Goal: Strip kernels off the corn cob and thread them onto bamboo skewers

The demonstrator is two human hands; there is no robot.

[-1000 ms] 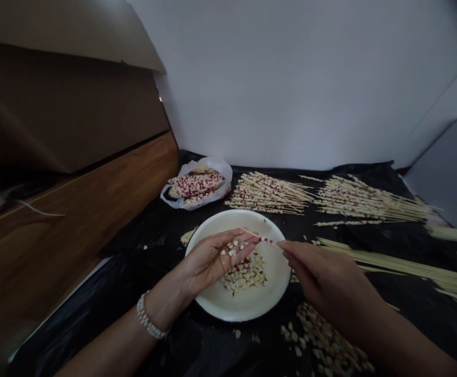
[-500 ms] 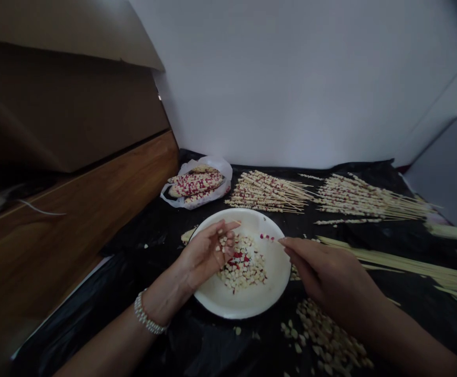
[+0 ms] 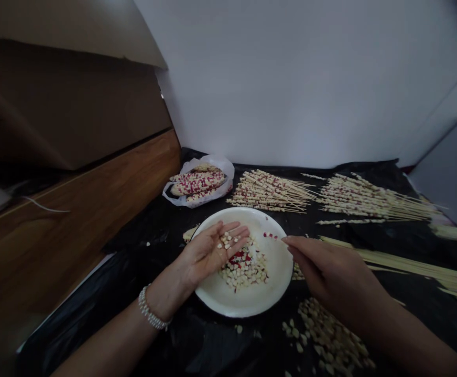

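Observation:
My left hand point(image 3: 213, 248) is palm up above the left side of a white enamel bowl point(image 3: 278, 283). Its fingers are stretched out, and several loose corn kernels point(image 3: 227, 240) lie on the palm. Fingertips of my right hand point(image 3: 315, 262) pinch a thin skewer at the bowl's right rim. A few dark red kernels point(image 3: 270, 235) are threaded at the skewer's tip, which points left toward my left hand; the rest of the skewer is mostly hidden by the hand. Cream and red kernels point(image 3: 248, 272) lie in the bowl, around a red print on its bottom.
Speckled corn cobs point(image 3: 199, 183) sit in a plastic bag at the back left. Two piles of kernel-covered skewers point(image 3: 265, 191) are behind the bowl. Bare sticks point(image 3: 401, 262) lie at right, and loose kernels point(image 3: 330, 335) in front. Black plastic sheeting point(image 3: 142, 277) covers the surface.
The fingers of my left hand have uncurled and straightened, baring the kernels on the palm. My right hand still holds the skewer in nearly the same place. The view has shifted slightly.

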